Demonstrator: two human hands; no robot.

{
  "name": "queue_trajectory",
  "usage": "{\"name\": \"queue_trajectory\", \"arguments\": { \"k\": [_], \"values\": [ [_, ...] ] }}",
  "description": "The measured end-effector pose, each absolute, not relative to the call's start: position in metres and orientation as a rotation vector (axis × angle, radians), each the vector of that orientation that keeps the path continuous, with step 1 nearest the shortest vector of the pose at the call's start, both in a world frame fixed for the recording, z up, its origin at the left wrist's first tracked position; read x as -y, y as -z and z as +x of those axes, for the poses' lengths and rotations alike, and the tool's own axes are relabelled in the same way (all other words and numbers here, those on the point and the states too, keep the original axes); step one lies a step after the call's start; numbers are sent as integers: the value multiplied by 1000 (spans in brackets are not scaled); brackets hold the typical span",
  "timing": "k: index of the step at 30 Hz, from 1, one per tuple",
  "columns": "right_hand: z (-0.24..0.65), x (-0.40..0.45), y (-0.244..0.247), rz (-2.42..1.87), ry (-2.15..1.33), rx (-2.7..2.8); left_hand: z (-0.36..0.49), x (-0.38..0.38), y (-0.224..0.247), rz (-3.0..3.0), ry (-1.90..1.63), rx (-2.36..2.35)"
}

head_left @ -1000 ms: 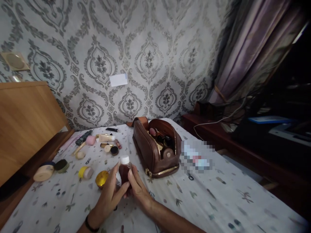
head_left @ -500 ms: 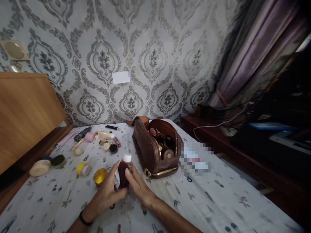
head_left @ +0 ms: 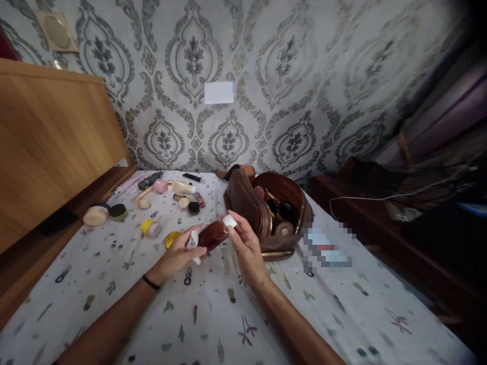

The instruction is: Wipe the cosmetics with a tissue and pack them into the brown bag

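A bottle of dark red-brown liquid (head_left: 213, 237) lies tilted between my hands above the patterned sheet, its white cap (head_left: 229, 221) pointing up and right. My left hand (head_left: 177, 259) is closed around the bottle's lower end, with a crumpled white wipe or tissue (head_left: 194, 238) between palm and bottle. The fingers of my right hand (head_left: 248, 249) close on the cap end. Partly behind my left hand is a yellow-gold round lid or jar (head_left: 172, 239). Just beyond my right hand stands an open brown toiletry bag (head_left: 243, 200) with cosmetics inside.
Several cosmetics lie at the left, among them a yellow-and-pale jar (head_left: 151, 228), a pink jar (head_left: 160, 186), a cream tube (head_left: 182, 187) and a black-lidded pot (head_left: 194, 208). A wooden cabinet (head_left: 61, 111) borders the left. Right of the bag is a blurred-out item (head_left: 329, 247).
The bottle has gone from upright to tilted rightward. My right hand has shifted from the bottle's side to its cap. The view has turned left and down.
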State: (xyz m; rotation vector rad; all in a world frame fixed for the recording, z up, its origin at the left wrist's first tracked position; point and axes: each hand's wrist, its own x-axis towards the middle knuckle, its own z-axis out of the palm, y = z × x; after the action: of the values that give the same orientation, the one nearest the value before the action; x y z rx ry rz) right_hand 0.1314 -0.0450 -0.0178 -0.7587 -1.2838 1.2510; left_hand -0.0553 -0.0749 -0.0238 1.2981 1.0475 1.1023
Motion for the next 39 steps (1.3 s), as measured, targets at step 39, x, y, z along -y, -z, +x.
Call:
{"name": "queue_trajectory", "arguments": {
  "k": [39],
  "values": [
    [128, 60, 26, -658, -726, 1734, -51, 70, 37, 1018, -1374, -1038]
  ]
}}
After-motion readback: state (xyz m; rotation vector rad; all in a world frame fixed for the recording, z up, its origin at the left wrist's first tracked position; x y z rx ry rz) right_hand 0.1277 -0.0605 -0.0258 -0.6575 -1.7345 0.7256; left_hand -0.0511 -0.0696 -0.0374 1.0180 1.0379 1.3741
